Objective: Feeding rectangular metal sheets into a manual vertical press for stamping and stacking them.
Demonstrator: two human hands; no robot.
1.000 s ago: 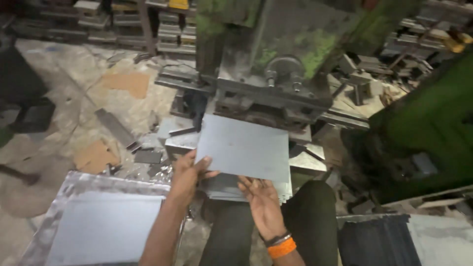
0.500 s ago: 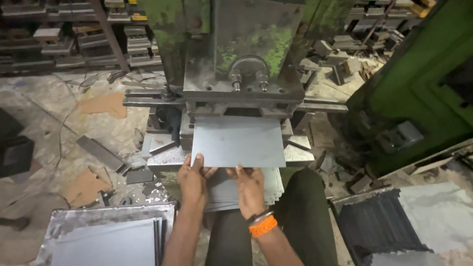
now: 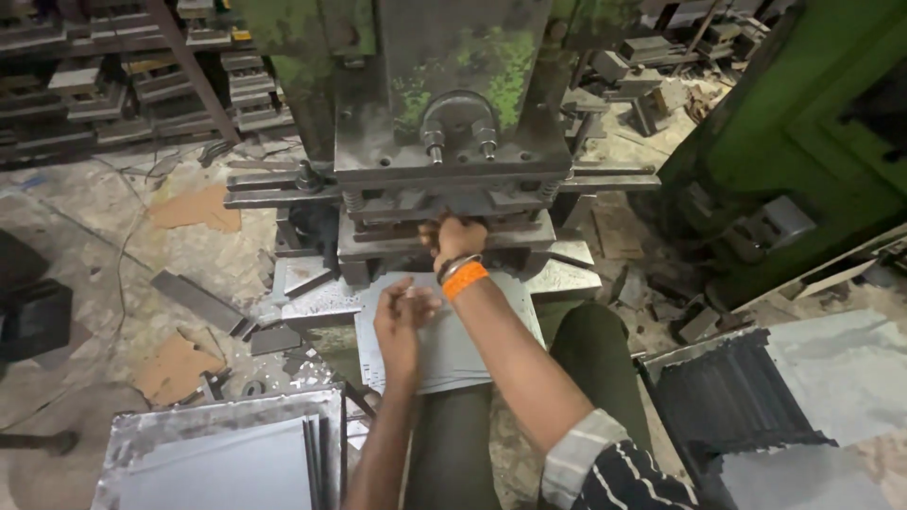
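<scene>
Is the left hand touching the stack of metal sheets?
Touching: the head view shows the left hand resting flat on the stack of metal sheets, with no gap.

Right hand stretched far forward toward twelve o'clock, fingers curled into a loose fist, knuckles up; whether anything sits inside the curl cannot be told. Right forearm running back toward five o'clock, an orange band and a darker one at the wrist, striped sleeve pushed up near the elbow. Left hand nearer, just at seven o'clock of the right wrist, fingers loosely bent, pointing to twelve. Left forearm bare, dropping straight toward six o'clock.
</scene>
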